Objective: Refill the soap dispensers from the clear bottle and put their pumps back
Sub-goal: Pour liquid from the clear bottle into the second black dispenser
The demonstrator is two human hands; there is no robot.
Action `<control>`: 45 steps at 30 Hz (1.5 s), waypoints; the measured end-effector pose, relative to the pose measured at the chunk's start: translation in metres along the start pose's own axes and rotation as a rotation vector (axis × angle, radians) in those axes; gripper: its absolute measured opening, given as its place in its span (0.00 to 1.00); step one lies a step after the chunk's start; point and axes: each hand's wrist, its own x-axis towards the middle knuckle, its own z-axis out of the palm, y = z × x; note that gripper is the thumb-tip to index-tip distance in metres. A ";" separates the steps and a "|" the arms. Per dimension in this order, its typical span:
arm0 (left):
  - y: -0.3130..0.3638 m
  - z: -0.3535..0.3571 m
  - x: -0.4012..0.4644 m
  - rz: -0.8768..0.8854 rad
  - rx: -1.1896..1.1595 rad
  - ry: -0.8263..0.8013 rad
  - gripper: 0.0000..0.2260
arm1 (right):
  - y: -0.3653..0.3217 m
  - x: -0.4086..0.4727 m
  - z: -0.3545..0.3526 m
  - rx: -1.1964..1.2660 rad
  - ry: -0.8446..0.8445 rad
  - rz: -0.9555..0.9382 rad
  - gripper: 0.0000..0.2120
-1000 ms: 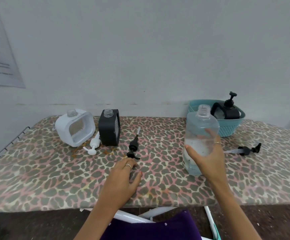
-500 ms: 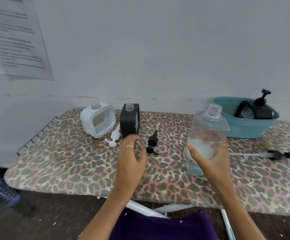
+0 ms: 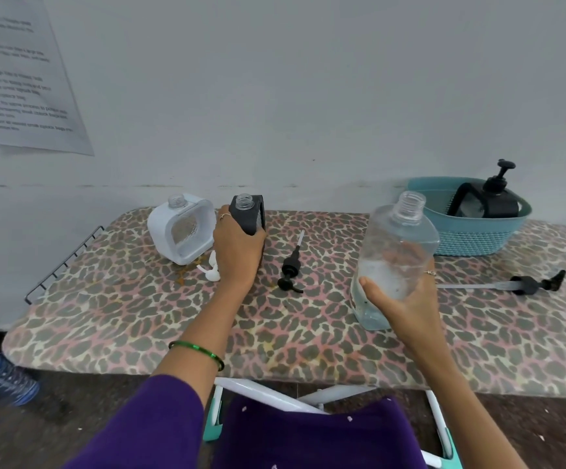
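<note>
Clear bottle [image 3: 397, 252], ribbed neck, in right hand [image 3: 406, 301].

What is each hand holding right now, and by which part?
The left hand grips the black dispenser around its body, below the open neck. The right hand holds the clear bottle around its lower body.

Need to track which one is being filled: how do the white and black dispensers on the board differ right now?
The white dispenser stands untouched at the far left; the black dispenser beside it is gripped by the left hand. White shows its broad clear window; black stands edge-on. Both are upright with pumps off and necks open.
</note>
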 end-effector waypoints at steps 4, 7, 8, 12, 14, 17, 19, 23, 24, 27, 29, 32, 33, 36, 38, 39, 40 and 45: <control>0.012 -0.018 -0.012 0.042 -0.064 0.026 0.18 | 0.000 0.000 0.000 -0.006 -0.004 -0.008 0.35; 0.030 -0.041 -0.035 0.119 -0.165 0.054 0.23 | -0.001 0.000 -0.001 0.005 -0.010 0.000 0.33; 0.034 -0.049 -0.043 0.128 -0.198 0.041 0.24 | -0.001 -0.001 -0.001 0.004 -0.010 0.001 0.32; 0.032 -0.070 -0.072 0.078 -0.373 -0.185 0.25 | 0.001 0.000 -0.001 -0.001 -0.016 0.026 0.34; 0.026 -0.070 -0.086 0.060 -0.448 -0.304 0.25 | 0.002 -0.001 -0.002 0.004 -0.023 0.039 0.34; 0.017 -0.061 -0.106 0.067 -0.462 -0.394 0.24 | 0.001 -0.001 -0.004 0.036 0.010 0.063 0.31; 0.012 -0.055 -0.116 0.069 -0.459 -0.405 0.24 | -0.002 -0.001 -0.004 0.056 0.030 0.065 0.23; 0.007 -0.044 -0.127 0.103 -0.465 -0.371 0.24 | -0.007 0.002 -0.005 0.040 0.032 0.029 0.23; 0.006 -0.043 -0.129 0.114 -0.470 -0.369 0.24 | -0.008 0.003 -0.005 0.033 0.021 0.015 0.25; -0.003 -0.038 -0.131 0.118 -0.468 -0.397 0.25 | -0.007 0.006 -0.009 -0.013 -0.031 -0.005 0.27; -0.008 -0.035 -0.131 0.123 -0.445 -0.407 0.25 | -0.010 0.008 -0.014 -0.100 -0.054 -0.053 0.26; -0.010 -0.032 -0.131 0.126 -0.444 -0.409 0.25 | -0.014 0.014 -0.023 -0.335 -0.066 -0.172 0.31; -0.009 -0.032 -0.131 0.126 -0.446 -0.408 0.24 | -0.015 0.017 -0.027 -0.402 -0.070 -0.204 0.33; -0.012 -0.031 -0.130 0.132 -0.454 -0.414 0.25 | -0.021 0.026 -0.039 -0.536 -0.097 -0.274 0.41; -0.012 -0.031 -0.130 0.139 -0.451 -0.413 0.26 | -0.024 0.031 -0.045 -0.605 -0.129 -0.310 0.44; -0.012 -0.031 -0.130 0.142 -0.449 -0.409 0.25 | -0.026 0.033 -0.047 -0.638 -0.138 -0.335 0.44; -0.012 -0.031 -0.130 0.148 -0.444 -0.406 0.25 | -0.028 0.034 -0.048 -0.681 -0.147 -0.363 0.45; -0.012 -0.030 -0.130 0.166 -0.414 -0.387 0.24 | -0.031 0.043 -0.054 -0.887 -0.217 -0.532 0.49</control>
